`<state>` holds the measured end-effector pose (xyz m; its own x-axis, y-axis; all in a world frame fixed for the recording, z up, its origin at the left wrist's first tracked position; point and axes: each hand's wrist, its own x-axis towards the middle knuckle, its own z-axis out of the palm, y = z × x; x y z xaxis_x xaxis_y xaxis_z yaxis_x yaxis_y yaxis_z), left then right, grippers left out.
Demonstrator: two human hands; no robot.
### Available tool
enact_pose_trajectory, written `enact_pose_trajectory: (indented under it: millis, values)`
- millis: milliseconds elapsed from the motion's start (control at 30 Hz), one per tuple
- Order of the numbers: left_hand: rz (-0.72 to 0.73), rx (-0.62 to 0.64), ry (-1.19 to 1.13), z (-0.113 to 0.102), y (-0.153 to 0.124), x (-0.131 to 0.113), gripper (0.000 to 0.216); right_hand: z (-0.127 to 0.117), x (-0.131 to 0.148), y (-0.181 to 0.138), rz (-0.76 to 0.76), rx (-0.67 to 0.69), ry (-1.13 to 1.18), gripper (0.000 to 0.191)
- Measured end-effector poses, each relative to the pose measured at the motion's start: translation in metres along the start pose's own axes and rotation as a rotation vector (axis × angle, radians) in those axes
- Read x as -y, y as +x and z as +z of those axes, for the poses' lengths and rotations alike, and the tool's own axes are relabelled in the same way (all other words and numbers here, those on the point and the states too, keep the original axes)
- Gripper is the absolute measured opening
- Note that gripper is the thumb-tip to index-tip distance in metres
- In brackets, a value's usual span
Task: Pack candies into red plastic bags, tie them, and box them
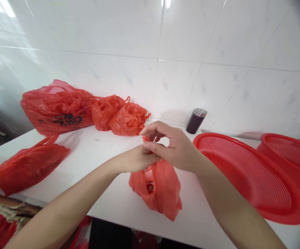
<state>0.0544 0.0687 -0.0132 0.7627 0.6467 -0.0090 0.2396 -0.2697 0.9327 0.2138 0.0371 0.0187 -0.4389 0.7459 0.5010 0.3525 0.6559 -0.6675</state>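
A red plastic bag (162, 190) hangs or rests at the middle of the white table, bulging, with a gap in its side under the handles. My left hand (136, 159) is closed around the gathered top of this bag, its fingers partly hidden behind my right hand. Just above, my right hand (172, 145) pinches a bit of red plastic from the bag's handles between thumb and fingers. Whether the bag's bottom bears on the table I cannot tell.
A large red bag (58, 109) and two knotted red bags (129, 119) stand along the tiled wall. Another red bag (33, 166) lies at the left edge. A dark cup with a silver lid (196, 121) stands behind, and red mesh baskets (243, 173) fill the right side.
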Motion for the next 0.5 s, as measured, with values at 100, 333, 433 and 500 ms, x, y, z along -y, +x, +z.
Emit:
enact_pose_trajectory:
  millis: [100, 333, 433, 500]
  values:
    - [-0.133, -0.1, -0.128, -0.003, -0.001, 0.007, 0.043, -0.002, -0.027, -0.012, 0.112, -0.075, -0.014, 0.024]
    - [-0.125, -0.081, -0.328, -0.007, -0.002, 0.014, 0.036, 0.009, -0.025, -0.049, 0.135, -0.303, -0.045, 0.005]
    - [-0.075, 0.002, -0.301, -0.01, -0.006, 0.007, 0.036, 0.019, 0.003, -0.062, -0.053, -0.264, -0.189, 0.016]
    - [-0.023, 0.059, -0.232, -0.014, -0.011, 0.003, 0.036, 0.023, 0.011, -0.068, -0.222, -0.125, -0.209, 0.024]
